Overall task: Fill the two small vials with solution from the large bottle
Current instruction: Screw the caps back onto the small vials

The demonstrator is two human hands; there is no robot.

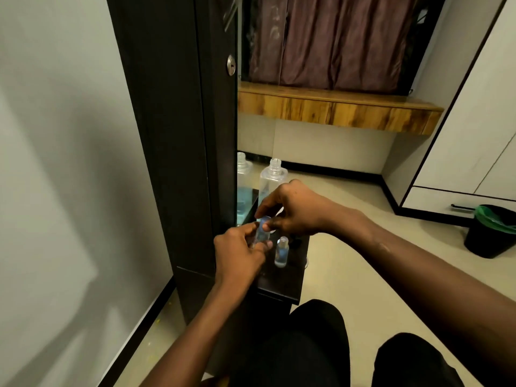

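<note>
While the big bottle (pixel 272 180) is standing just behind our fingers (pixel 265 209), our left hand (pixel 240 255) is curling round one small vial (pixel 262 233) and our right hand (pixel 293 210) is pinching its top. We should be keeping it straight. The other vial (pixel 281 251) is standing just beside them.

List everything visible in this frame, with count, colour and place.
large bottle: 1, clear, uncapped, back of the ledge
held vial: 1, clear with a bluish tint, between both hands
standing vial: 1, clear, upright on the ledge
ledge: 1, black, under the hands
cabinet: 1, dark, left of the ledge
wooden shelf: 1, brown, back wall
curtain: 1, maroon, above the shelf
bin: 1, black with a green liner, floor at right
left hand: grips the held vial's body
right hand: pinches the held vial's top
</note>
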